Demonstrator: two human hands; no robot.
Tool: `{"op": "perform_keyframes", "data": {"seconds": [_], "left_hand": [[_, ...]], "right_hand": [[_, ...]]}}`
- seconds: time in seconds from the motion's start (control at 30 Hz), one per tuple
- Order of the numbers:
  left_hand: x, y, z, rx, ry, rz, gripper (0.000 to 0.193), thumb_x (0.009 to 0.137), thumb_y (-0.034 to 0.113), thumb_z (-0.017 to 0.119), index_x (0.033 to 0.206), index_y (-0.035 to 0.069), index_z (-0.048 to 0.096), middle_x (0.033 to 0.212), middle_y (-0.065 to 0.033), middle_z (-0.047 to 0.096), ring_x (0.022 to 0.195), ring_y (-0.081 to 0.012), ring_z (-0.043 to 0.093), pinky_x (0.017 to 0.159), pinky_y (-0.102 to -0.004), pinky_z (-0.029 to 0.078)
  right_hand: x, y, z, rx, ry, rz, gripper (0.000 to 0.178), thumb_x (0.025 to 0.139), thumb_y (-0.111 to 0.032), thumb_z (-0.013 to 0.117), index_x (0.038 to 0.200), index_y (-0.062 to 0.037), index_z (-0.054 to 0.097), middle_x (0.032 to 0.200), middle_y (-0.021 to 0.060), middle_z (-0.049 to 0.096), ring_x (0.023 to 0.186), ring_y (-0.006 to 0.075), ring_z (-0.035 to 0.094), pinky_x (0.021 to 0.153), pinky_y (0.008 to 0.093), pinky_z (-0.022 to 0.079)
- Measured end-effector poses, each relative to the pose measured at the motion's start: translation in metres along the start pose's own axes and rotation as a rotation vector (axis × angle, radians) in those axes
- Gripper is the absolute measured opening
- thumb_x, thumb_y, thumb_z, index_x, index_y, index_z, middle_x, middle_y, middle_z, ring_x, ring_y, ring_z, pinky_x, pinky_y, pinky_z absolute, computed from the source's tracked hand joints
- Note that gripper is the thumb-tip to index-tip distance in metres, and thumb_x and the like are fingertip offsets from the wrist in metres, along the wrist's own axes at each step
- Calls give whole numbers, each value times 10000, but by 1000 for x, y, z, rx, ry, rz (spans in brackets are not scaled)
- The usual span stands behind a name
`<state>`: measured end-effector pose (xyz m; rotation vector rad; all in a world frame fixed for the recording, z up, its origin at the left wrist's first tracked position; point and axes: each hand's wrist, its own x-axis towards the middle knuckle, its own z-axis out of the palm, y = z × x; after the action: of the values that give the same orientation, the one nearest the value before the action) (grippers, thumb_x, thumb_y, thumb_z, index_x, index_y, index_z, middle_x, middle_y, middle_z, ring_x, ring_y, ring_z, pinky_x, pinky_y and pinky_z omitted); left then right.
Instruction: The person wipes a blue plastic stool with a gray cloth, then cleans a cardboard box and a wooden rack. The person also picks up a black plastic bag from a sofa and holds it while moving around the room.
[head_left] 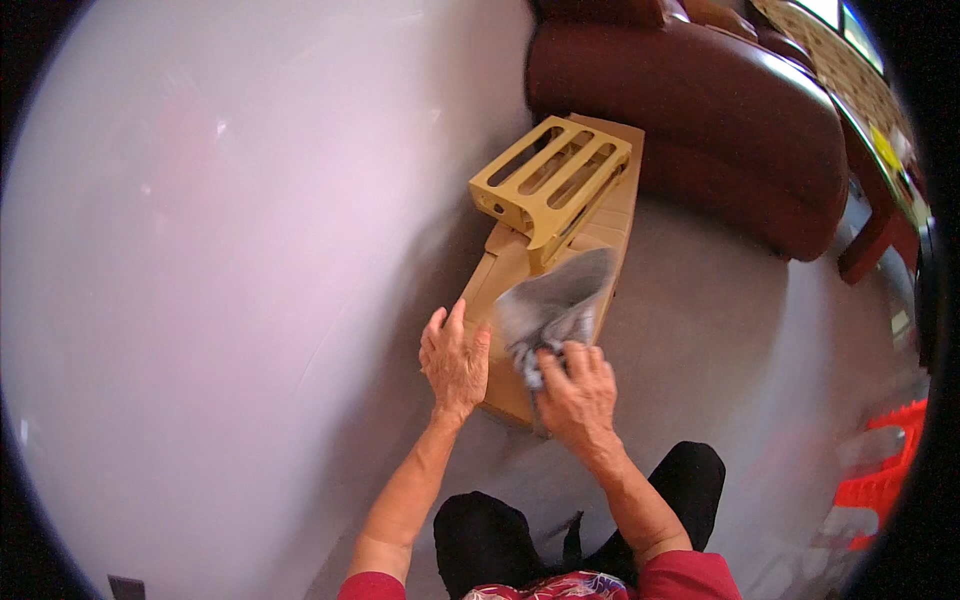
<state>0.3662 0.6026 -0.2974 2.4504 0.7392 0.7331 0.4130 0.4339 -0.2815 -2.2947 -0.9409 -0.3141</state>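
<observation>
A long brown cardboard box (520,262) lies in front of my knees. My left hand (456,365) is at its near left edge with the fingers extended; it holds nothing that I can see. In my right hand (580,395) a grey cloth (565,295) is bunched between the fingers, its far end flaring up over the cardboard and smeared by motion. Beyond the cloth a yellow-tan slotted rack (550,180) sits on the far part of the box, apart from both hands. The cloth hides part of the box.
A pale wall (220,260) rises close on the left. The dark red-brown leather sofa (690,130) stands just behind the box. A red plastic stool (880,475) is at the right rim, and a wooden table leg (880,245) stands at the far right.
</observation>
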Motion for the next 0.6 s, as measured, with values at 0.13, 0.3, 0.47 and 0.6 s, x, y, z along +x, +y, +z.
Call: {"op": "perform_keyframes", "data": {"seconds": [0.13,0.3,0.47,0.6], "left_hand": [[-13,33,-29,-267,67,309,716,882,579,397,1329,19,380,1301,-200,403,1225,-347,366,1043,-452,222],[-7,6,-18,-201,-326,242,681,874,568,422,1369,105,357,1343,-150,409,1290,-331,317,1060,-523,173],[19,13,0,208,-394,461,593,884,426,481,1386,148,335,1396,-149,346,1321,-313,273,1033,-603,168],[73,6,20,241,-372,387,562,865,383,520,1360,164,368,1378,-134,371,1314,-313,284,995,-607,265]], "right_hand": [[27,-20,-5,250,-302,-60,366,744,-108,570,1101,-29,582,1146,186,505,1075,353,482,876,438,424],[42,-3,-17,722,-296,34,410,785,-78,550,1189,-33,493,1218,204,480,1124,365,466,941,424,394],[34,26,6,182,-69,-31,439,806,-87,551,1231,-21,465,1216,164,493,1111,348,476,951,438,364],[31,-5,22,-161,-55,-6,492,796,-189,610,1240,-37,461,1225,140,487,1135,325,450,928,452,338]]}}
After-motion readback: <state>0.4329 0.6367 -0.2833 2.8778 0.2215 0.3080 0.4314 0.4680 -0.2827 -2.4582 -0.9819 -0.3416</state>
